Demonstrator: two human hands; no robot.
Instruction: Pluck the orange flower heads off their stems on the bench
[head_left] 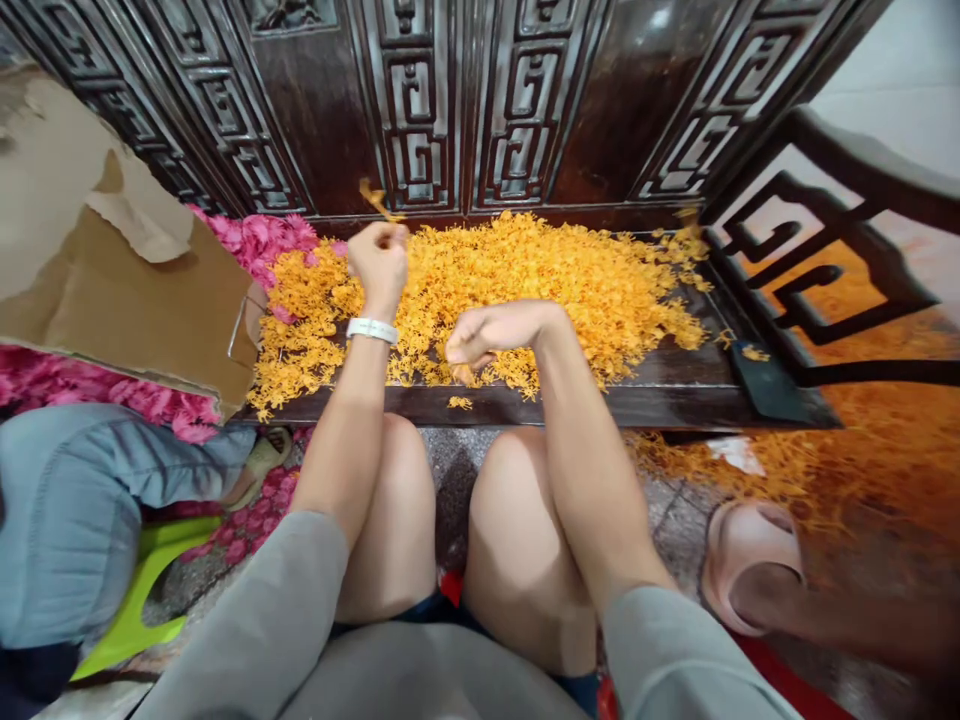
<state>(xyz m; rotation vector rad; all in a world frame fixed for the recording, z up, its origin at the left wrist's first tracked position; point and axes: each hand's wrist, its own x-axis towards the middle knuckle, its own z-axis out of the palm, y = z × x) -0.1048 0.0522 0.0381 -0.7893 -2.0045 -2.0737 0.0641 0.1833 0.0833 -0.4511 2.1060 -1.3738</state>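
Note:
A heap of small orange artificial flower pieces (517, 260) is spread along a dark wooden bench (667, 375). My left hand (379, 262), with a pale band at the wrist, is closed above the left part of the heap. An orange flower piece (381, 203) sticks up from its fingers, slightly blurred. My right hand (501, 335) is bent inward over the front of the heap, fingers curled shut. Some orange shows at its fingertips, but whether it is gripped or lies behind is unclear. One loose piece lies on the bench's front edge below.
At left a cardboard box (142, 310) stands among pink flower pieces (262, 240). A person in jeans (67, 510) sits beside a green stool (150, 570). A carved wooden back (465, 120) rises behind the bench. On the right are an armrest (832, 270), more orange pieces and another person's sandaled foot.

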